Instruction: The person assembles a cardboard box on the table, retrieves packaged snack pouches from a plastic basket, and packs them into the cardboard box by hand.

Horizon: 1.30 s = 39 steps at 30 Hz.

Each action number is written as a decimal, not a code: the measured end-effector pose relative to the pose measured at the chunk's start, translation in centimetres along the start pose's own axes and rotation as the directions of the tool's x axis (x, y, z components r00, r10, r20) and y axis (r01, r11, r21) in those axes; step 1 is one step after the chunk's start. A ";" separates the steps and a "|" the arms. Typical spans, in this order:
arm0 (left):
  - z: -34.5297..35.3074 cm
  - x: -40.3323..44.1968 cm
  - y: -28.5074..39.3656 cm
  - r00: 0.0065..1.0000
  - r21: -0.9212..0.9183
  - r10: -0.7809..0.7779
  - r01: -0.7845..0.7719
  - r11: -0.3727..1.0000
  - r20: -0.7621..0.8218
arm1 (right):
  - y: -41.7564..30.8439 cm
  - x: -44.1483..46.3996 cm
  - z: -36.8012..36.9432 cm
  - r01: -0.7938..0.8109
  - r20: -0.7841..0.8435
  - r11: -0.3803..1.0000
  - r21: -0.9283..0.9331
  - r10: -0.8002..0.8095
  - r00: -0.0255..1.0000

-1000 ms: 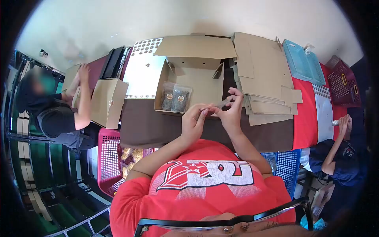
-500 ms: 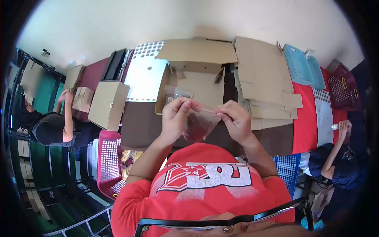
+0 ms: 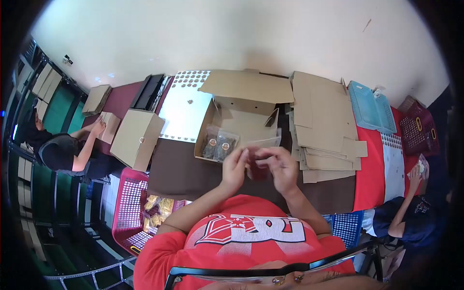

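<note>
Both hands are in front of my chest with a clear plastic zip bag [image 3: 268,141] between them. My left hand [image 3: 235,170] is closed, pinching the bag's left side with thumb and fingers. The fingers of my right hand [image 3: 280,169] are curled round its right side and partly blurred. Reddish dark contents show low in the bag, too hidden to make out. Just beyond my hands stands an open cardboard box [image 3: 251,107]. In its near left corner lie several small clear bags [image 3: 226,144] of dark contents with round labels.
Flat cardboard pieces [image 3: 325,106] are stacked right of the box. A sticker sheet [image 3: 186,113] and closed carton [image 3: 137,137] lie left. Pink basket [image 3: 126,203], blue basket [image 3: 348,224] and turquoise tray [image 3: 369,108] stand around. People work at left [image 3: 60,152] and right [image 3: 415,220].
My hands have come closer together, and the bag, previously stretched between them by its top, is now gathered and partly hidden. The view has tilted up slightly, uncovering the labelled bags.
</note>
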<state>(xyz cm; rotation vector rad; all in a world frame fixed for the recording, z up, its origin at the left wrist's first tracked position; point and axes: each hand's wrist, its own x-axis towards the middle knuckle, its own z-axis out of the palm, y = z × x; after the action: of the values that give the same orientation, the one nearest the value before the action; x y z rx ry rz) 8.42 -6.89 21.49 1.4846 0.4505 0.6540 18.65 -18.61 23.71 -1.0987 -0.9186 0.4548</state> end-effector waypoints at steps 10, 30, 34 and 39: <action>0.6 1.0 1.1 0.995 -0.261 -0.089 0.077 0.962 -0.036 | 3.8 -1.5 0.6 -0.231 -0.236 0.958 -0.169 0.188 0.953; 2.2 -0.6 -1.3 0.997 -0.110 0.046 -0.053 0.993 -0.065 | 6.0 -2.8 0.8 -0.142 -0.306 0.951 -0.274 0.054 0.950; 2.1 -0.4 -2.2 0.990 0.153 0.078 -0.059 0.986 -0.119 | 6.6 -3.2 1.2 -0.242 -0.370 0.955 -0.172 0.165 0.914; 2.0 -0.5 -2.7 0.988 0.193 0.126 -0.107 0.975 -0.088 | 6.7 -3.3 1.5 -0.231 -0.407 0.950 -0.212 0.129 0.904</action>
<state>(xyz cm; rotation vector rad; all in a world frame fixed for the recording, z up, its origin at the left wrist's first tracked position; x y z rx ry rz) 9.65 -8.60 18.89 1.6712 0.5157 0.7992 16.35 -17.36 16.52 -1.4591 -0.5309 0.2565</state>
